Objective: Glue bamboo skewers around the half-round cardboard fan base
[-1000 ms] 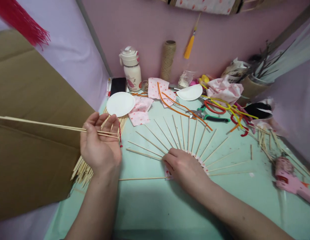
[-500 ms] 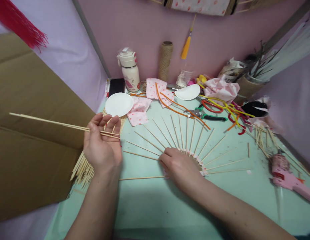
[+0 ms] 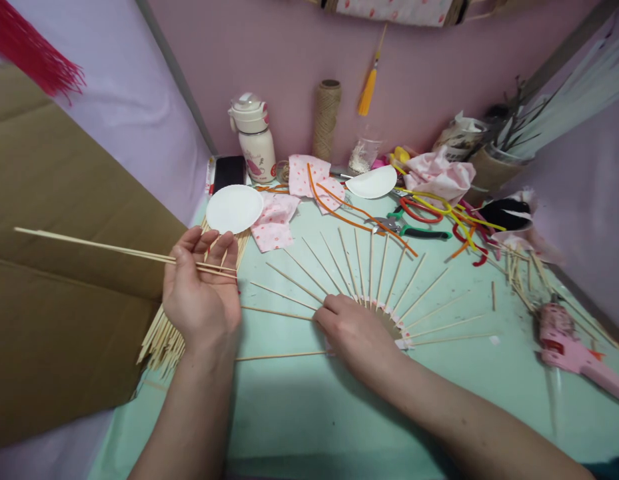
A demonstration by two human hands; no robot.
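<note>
Palm up at the left, my left hand [image 3: 202, 297] is closed on thin bamboo sticks [image 3: 94, 244], pinned under the thumb and pointing out to the left. My right hand [image 3: 356, 330] lies over a half-round cardboard piece [image 3: 388, 325] with a pink-patterned edge, hiding much of it. Several bamboo sticks [image 3: 372, 267] spread from its rim like rays. At the rim's left side, my right fingertips close on the inner end of one bamboo stick [image 3: 276, 312]. Below it, another stick [image 3: 282, 356] runs left from the piece.
A bundle of sticks [image 3: 162, 343] lies beside a cardboard box [image 3: 74, 280] on the left. Pruning shears [image 3: 419, 233], white discs [image 3: 234, 209], patterned cloth [image 3: 274, 221] and a bottle [image 3: 256, 147] line the back. A pink glue gun [image 3: 564, 350] rests at the right.
The view has shifted slightly. The stick at my right fingertips has turned a little, its outer end now nearer to me. Both hands keep nearly the same pose.
</note>
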